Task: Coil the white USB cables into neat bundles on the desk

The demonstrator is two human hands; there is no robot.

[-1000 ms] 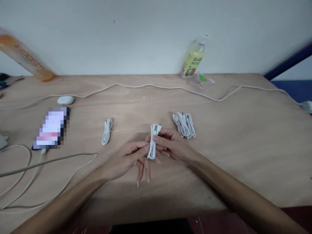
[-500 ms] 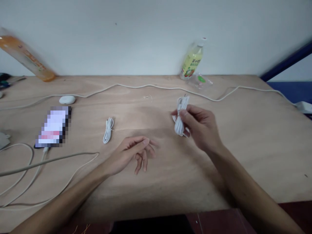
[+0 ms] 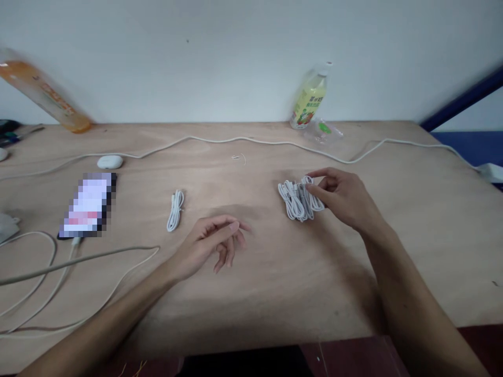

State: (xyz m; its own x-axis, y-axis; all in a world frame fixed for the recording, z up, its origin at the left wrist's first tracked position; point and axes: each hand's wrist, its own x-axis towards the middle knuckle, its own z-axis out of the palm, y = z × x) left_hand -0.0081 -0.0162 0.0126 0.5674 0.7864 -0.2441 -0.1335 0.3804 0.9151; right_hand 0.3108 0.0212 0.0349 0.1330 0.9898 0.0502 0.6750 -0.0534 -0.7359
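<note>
Head view: pinching 1 white cable coil w/ R hand, thumb & index, at R side of coil pile on table; prob. setting-down step. Holding L hand empty, loosely curled, nr. lone coil. Next, prob. needs easing pinch open w/o dragging pile.

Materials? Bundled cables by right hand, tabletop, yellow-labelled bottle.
Bundled cables: probably plastic or rubber jackets; smooth white, bent into tight loops.
Tabletop: likely wood or plywood; dull tan, faint streaky grain.
Bottle: likely plastic; translucent shoulder.
</note>
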